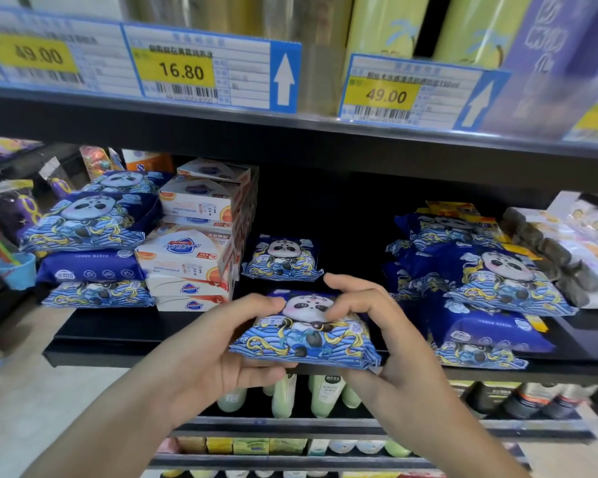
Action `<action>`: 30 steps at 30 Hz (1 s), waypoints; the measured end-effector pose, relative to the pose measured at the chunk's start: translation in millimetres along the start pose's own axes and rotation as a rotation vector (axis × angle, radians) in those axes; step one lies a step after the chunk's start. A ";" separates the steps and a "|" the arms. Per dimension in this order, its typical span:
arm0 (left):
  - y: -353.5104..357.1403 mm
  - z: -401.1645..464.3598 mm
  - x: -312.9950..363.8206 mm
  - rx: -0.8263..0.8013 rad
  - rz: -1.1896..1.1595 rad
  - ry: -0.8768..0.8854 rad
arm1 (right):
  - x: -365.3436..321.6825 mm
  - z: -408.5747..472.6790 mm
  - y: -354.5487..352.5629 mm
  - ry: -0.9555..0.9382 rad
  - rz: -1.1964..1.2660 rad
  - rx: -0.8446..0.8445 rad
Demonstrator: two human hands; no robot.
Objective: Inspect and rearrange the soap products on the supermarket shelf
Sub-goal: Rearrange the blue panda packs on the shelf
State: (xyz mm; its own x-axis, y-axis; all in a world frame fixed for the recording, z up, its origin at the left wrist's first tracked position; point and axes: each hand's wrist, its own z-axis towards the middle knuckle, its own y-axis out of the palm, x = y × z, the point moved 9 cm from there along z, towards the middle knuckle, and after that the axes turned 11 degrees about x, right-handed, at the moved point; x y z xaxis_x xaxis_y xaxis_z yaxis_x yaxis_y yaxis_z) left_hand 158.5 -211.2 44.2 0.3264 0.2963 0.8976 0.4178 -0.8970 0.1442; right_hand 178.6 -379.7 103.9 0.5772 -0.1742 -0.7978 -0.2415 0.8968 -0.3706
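A blue panda-print soap pack (308, 336) is held at the front edge of the black shelf (118, 343). My left hand (218, 350) grips its left end, thumb on top and fingers beneath. My right hand (390, 339) grips its right end, fingers curled over the top. Behind it, one more panda pack (282, 258) lies alone on the shelf. A stack of panda packs (90, 236) sits at the left, another pile of panda packs (480, 284) at the right. White and orange soap boxes (197, 236) are stacked left of centre.
The shelf above carries price tags (183, 69) and tall bottles (384, 25). White-wrapped goods (573, 250) lie at the far right. Lower shelves hold pale green bottles (321, 395). Hanging toys and a blue cup (16, 270) are at the far left.
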 end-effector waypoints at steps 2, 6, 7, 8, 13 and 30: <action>-2.2 -1.1 -15.3 -0.107 -0.001 -0.059 | -1.3 -0.2 1.7 -0.011 -0.138 -0.063; -0.5 0.5 -1.3 -0.138 0.065 0.075 | -4.4 1.7 3.3 0.000 -0.342 -0.212; -0.3 -2.3 2.0 -0.128 0.089 0.128 | -5.8 3.4 2.0 0.004 -0.380 -0.227; 3.9 -2.9 4.3 -0.143 0.108 0.155 | -7.2 5.5 1.2 0.002 -0.413 -0.235; 8.6 -7.6 13.2 -0.090 0.178 0.243 | -14.8 13.3 3.8 -0.088 -0.581 -0.260; 36.5 13.7 52.9 0.353 1.045 1.150 | -12.2 108.8 -36.7 -0.040 -0.835 -0.207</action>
State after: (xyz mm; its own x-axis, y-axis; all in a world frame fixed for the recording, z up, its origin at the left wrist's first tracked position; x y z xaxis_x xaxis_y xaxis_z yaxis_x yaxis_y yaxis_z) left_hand 202.6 -223.7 91.3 -0.1346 -0.9144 0.3819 0.6506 -0.3722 -0.6619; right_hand 265.3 -366.3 178.9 0.6554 -0.7258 -0.2089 0.1396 0.3882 -0.9109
